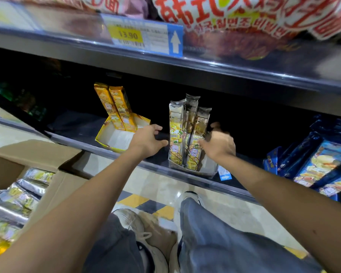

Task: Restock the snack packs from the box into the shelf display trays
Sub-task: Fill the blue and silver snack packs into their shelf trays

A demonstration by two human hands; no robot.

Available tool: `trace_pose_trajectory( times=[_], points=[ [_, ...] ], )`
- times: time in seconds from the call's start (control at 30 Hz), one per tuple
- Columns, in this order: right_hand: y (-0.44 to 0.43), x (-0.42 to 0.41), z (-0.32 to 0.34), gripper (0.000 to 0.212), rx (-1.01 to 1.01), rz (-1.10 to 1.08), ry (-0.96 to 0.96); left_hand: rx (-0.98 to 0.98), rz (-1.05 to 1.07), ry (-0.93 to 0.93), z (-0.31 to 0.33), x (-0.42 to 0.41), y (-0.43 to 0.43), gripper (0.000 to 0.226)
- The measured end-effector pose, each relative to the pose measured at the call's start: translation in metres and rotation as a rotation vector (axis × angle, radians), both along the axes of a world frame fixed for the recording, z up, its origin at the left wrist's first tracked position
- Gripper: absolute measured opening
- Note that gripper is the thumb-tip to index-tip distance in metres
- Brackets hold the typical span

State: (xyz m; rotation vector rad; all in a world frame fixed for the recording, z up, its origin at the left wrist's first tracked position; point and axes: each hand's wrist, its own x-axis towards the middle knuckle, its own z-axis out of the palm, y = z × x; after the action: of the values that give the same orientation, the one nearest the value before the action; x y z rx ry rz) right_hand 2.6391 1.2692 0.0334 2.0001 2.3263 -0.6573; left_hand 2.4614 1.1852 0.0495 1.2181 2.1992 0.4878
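Snack packs [187, 133] stand between the loosely released left hand [147, 141] and blurred right hand [220, 145], its grip unclear.

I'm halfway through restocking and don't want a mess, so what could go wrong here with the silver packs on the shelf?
1. The three silver snack packs stand tall in a partly empty silver display tray; a bump from the left hand or right hand could topple them.
2. That tray sits at the front edge of the shelf, so a pull might drag it off.
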Motion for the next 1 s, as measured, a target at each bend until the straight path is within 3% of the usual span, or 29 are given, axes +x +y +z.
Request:
trace_pose_trajectory(
  times=[0.1,0.33,0.7,1.0],
  points=[
    [-0.021,-0.007,0.038,0.039,0.015,0.087,0.043,-0.045,-0.073,0.186,0.032,0.0,-0.016,0.068],
    [-0.085,-0.03,0.113,0.058,0.098,0.406,0.177,-0.071,-0.123,0.322,0.111,-0.009,-0.079,0.08],
    [-0.214,-0.136,0.224,0.075,0.151,0.949,0.18,-0.061,0.279,0.481,0.221,-0.077,-0.281,0.084],
    [-0.336,-0.228,0.233,0.069,0.163,1.265,0.091,-0.146,0.605,0.453,0.22,-0.11,-0.448,0.085]
  ],
)
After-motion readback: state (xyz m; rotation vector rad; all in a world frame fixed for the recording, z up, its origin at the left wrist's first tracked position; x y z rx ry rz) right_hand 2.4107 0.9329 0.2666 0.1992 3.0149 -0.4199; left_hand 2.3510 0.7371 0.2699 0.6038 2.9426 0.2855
